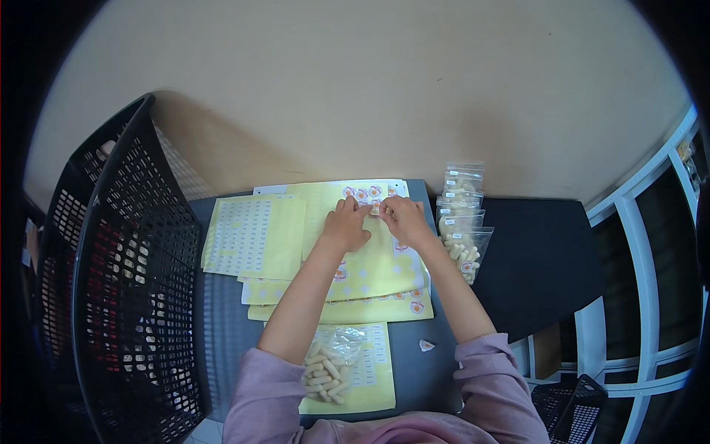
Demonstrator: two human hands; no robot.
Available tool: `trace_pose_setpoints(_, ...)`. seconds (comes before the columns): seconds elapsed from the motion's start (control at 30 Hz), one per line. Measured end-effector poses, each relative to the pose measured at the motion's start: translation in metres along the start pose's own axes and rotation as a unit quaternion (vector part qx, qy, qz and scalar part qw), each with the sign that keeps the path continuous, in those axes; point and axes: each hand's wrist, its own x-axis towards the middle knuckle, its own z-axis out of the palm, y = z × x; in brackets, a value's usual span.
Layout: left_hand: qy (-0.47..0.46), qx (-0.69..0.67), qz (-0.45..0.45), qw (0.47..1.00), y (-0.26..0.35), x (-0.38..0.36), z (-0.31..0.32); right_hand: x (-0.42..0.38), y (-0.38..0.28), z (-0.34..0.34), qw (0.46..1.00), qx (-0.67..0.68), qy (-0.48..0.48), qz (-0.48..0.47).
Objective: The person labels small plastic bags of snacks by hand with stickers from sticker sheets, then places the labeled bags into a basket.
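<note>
My left hand (346, 224) lies on a yellow sticker sheet (370, 270), fingers stretched out and pressing near its upper edge. Just right of it, my right hand (405, 220) pinches a round sticker (376, 210) at the sheet's top, part of it hidden by the fingertips. More round orange-and-white stickers (362, 194) show in a row above my hands. Below my forearms, a clear plastic bag of pale finger-shaped pieces (325, 375) lies on another yellow sheet (379, 396) printed with small labels.
A tall black perforated basket (140, 296) stands at the left. Another label sheet (248, 235) lies at the upper left. Several filled, labelled zip bags (462, 222) overlap along the right side. A small loose sticker scrap (427, 345) rests on the grey table (425, 377).
</note>
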Motion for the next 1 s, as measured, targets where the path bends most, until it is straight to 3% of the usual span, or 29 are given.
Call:
trace_pose_setpoints(0.2, -0.007, -0.006, 0.0, 1.0, 0.0, 0.0, -0.001, -0.004, 0.001, -0.009, 0.999, 0.017, -0.03, -0.024)
trace_pose_setpoints(0.37, -0.026, -0.002, -0.004, 1.0, -0.001, 0.001, -0.001, -0.003, 0.003, -0.018, 0.993, 0.028, -0.116, 0.009)
trace_pose_setpoints(0.5, -0.037, 0.023, -0.015, 0.999, 0.003, 0.002, -0.002, -0.008, 0.007, -0.019, 0.994, 0.066, -0.085, -0.006)
trace_pose_setpoints(0.6, -0.04, 0.03, -0.021, 0.999, 0.006, 0.0, -0.005, -0.01, 0.014, -0.019, 0.982, 0.183, -0.04, 0.014)
trace_pose_setpoints(0.67, -0.053, 0.029, -0.022, 0.998, 0.009, -0.003, -0.009, -0.013, 0.013, -0.023, 0.952, 0.288, -0.015, 0.104)
trace_pose_setpoints(0.8, -0.053, 0.004, -0.025, 0.998, 0.01, -0.013, -0.011, -0.031, -0.006, -0.044, 0.914, 0.391, -0.036, 0.103)
trace_pose_setpoints(0.87, 0.028, -0.147, 0.012, 0.989, 0.0, -0.025, -0.004, -0.041, -0.018, -0.055, 0.914, 0.4, -0.029, 0.056)
trace_pose_setpoints(1.0, 0.147, -0.274, 0.095, 0.946, 0.005, -0.096, -0.053, -0.084, -0.058, -0.069, 0.931, 0.365, -0.022, -0.022)
